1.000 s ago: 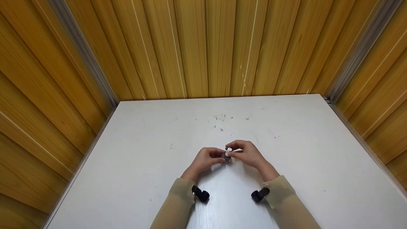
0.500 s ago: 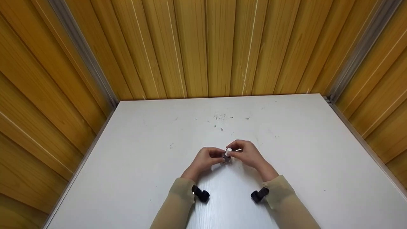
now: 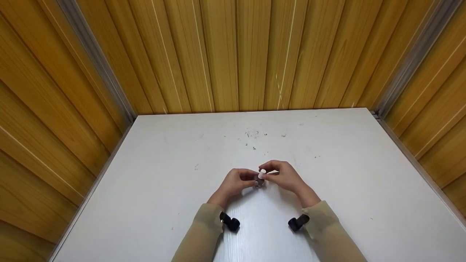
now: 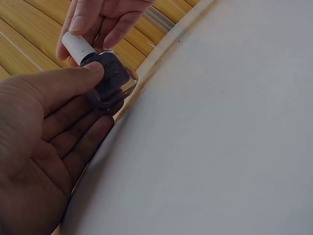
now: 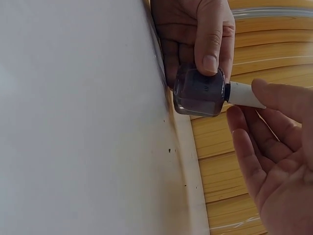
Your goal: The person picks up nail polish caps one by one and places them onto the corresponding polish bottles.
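Note:
Between the two hands is a nail polish bottle (image 4: 113,78) of clear glass with dark purplish-grey polish inside. My left hand (image 3: 233,182) grips its glass body, the thumb lying across the front face. The white cap (image 5: 242,94) sits at the bottle's neck, and my right hand (image 3: 285,177) pinches it between thumb and fingers. A dark band of the neck shows just below the cap in the right wrist view. In the head view the bottle stands tilted close over the table, partly covered by the left fingers.
A white table (image 3: 164,189) with scattered dark specks and scuffs (image 3: 252,134) spreads around the hands. Yellow wood-look panels (image 3: 251,54) wall the back and sides, with grey metal posts (image 3: 98,62) at the corners. Black cameras (image 3: 230,222) are strapped at both sleeve cuffs.
Both hands keep their hold on the bottle and cap in nearly the same place. Only slight shifts of the right fingers at the cap show.

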`<action>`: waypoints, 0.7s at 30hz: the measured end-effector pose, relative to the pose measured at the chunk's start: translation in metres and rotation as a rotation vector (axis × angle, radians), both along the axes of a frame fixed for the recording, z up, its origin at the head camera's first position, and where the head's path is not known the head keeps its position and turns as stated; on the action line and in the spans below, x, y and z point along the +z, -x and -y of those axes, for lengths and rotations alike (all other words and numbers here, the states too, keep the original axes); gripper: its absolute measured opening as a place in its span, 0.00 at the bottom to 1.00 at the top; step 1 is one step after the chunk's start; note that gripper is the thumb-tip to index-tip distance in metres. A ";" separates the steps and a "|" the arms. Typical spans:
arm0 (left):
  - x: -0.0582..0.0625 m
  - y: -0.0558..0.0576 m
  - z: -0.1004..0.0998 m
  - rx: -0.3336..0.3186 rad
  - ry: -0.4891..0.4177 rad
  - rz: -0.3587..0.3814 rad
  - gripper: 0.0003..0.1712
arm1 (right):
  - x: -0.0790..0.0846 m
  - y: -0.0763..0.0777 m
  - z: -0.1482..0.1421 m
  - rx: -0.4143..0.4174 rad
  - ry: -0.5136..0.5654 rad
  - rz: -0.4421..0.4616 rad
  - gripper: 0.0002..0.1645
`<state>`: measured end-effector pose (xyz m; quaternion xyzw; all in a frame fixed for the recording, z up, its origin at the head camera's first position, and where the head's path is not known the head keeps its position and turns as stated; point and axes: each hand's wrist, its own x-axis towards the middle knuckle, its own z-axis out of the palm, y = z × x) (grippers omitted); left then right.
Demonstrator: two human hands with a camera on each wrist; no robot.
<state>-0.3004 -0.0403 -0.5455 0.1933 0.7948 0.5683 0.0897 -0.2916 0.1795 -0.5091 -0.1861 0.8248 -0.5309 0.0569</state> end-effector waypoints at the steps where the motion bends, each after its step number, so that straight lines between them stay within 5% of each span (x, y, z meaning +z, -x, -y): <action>1: 0.000 0.000 0.000 0.000 0.001 -0.001 0.15 | 0.000 0.000 0.000 0.005 0.001 -0.001 0.19; 21: 0.000 0.001 0.000 -0.007 0.004 -0.009 0.14 | 0.000 0.001 0.002 -0.049 -0.046 -0.028 0.15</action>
